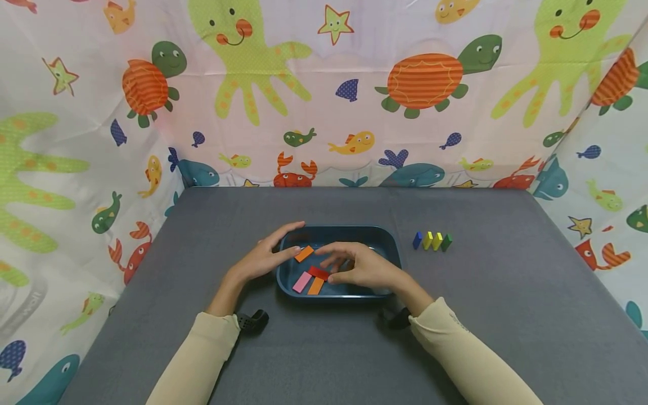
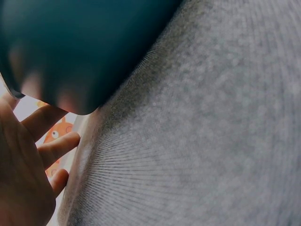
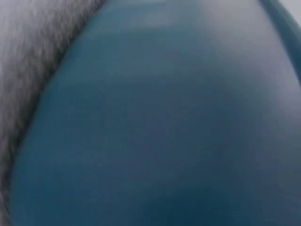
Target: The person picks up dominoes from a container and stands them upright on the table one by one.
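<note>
A dark blue tray (image 1: 349, 296) holds a pink block (image 1: 302, 282), an orange block (image 1: 316, 286), a red block (image 1: 318, 273) and another orange block (image 1: 304, 254). At the tray's left end is my left hand (image 1: 265, 253), its thumb reaching over the rim beside the upper orange block. The left wrist view shows that hand's fingers (image 2: 59, 148) spread and fairly straight by the tray's outer side. My right hand (image 1: 361, 264) hovers inside the tray, thumb tip close to the red block, fingers bent loosely with a gap to the thumb. The right wrist view shows only tray surface (image 3: 155, 117).
Right of the tray, a blue block (image 1: 417, 241), two yellow blocks (image 1: 432, 241) and a green block (image 1: 446, 242) stand upright in a row on the grey tabletop (image 1: 324, 354). A curtain (image 1: 314, 73) printed with sea animals surrounds the table's back and sides.
</note>
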### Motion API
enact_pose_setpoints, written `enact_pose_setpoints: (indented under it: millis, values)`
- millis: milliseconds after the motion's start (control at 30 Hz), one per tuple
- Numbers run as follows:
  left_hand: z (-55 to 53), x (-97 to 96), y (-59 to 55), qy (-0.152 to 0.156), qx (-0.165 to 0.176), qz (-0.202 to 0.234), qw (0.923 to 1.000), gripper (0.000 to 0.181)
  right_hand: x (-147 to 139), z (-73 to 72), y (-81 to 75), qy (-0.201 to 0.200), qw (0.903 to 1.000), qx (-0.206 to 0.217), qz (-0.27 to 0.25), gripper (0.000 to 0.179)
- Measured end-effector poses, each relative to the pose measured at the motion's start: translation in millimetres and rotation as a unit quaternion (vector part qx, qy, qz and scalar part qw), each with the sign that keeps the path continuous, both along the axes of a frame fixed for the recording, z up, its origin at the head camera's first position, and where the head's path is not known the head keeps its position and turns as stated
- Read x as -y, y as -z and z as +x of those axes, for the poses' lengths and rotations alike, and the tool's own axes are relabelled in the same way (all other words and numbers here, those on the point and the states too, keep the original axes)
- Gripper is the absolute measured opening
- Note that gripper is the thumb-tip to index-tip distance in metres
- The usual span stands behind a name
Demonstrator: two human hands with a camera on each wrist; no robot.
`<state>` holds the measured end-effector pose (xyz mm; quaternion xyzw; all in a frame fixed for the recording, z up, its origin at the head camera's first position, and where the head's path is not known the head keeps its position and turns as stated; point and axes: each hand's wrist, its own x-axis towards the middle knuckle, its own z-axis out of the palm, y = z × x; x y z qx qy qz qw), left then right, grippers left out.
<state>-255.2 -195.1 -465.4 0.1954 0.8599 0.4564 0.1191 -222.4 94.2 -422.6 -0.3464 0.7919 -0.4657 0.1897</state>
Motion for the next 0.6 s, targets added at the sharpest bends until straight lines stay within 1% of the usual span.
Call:
enact_pose_setpoints:
  millis: [300,467,600]
  values:
    - [0.1,0.9,0.4,0.008,-0.007,0.002,0.9999,0.058,11,2.4,6.6,-0.011,0.9994,0.031,0.005,0.059]
    - [0.2,0.4,1.1,0.004,-0.008,0.0,1.0,0.057,12,2.1,8.1,-0.018,0.9992,0.036,0.01,0.059]
    - [0.7,-0.3,0.3,0.0,-0.004,0.0,1.0,0.057,9,0.5,7.6,-0.009,0.9993,0.031,0.019,0.059]
